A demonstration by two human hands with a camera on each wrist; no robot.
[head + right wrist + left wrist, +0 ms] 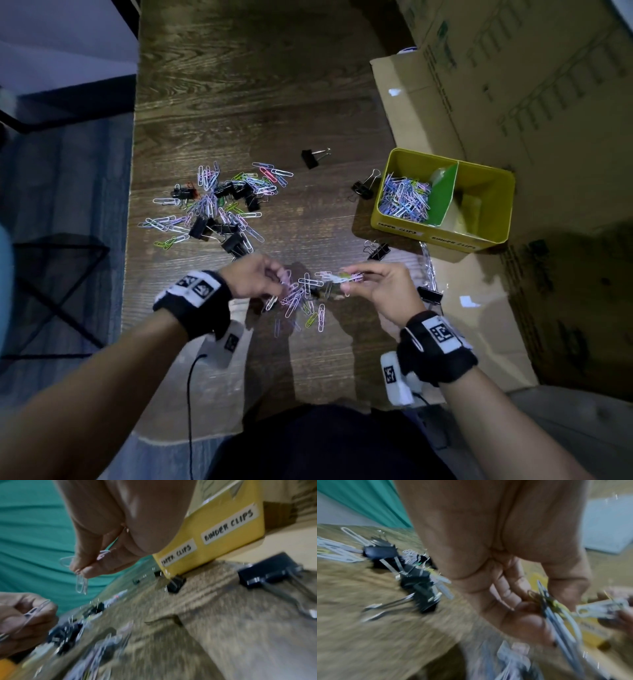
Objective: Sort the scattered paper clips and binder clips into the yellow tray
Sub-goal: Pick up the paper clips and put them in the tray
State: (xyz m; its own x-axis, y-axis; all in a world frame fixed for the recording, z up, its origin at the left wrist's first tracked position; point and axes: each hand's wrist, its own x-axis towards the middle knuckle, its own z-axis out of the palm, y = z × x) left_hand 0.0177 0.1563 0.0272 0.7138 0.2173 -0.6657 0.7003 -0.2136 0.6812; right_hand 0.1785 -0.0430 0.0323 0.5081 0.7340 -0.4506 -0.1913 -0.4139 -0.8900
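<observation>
1. The step in hand looks like gathering paper clips: both hands hover just above the dark wood-grain worktop (260, 85) at about 6 o'clock of the scene, over a small loose heap of pastel wire paper clips (301, 301).
2. The left hand (255, 277) has its fingers curled round a bunch of thin wire clips (556, 616); the wrist view is blurred, so I cannot count them.
3. The right hand (380, 287) pinches a few pale clips (81, 582) between thumb and fingertips, one dangling below.
4. The yellow rectangular tray (493, 236) sits at 2 o'clock from the hands; its left compartment already holds many paper clips, while the right one, beyond the green divider (442, 198), looks bare of binder clips.
5. A larger mixed pile of paper clips and black binder clips (219, 205) lies at 11 o'clock.
6. Next, I judge, the held clips want carrying to the left compartment, labelled for paper clips (176, 555).
</observation>
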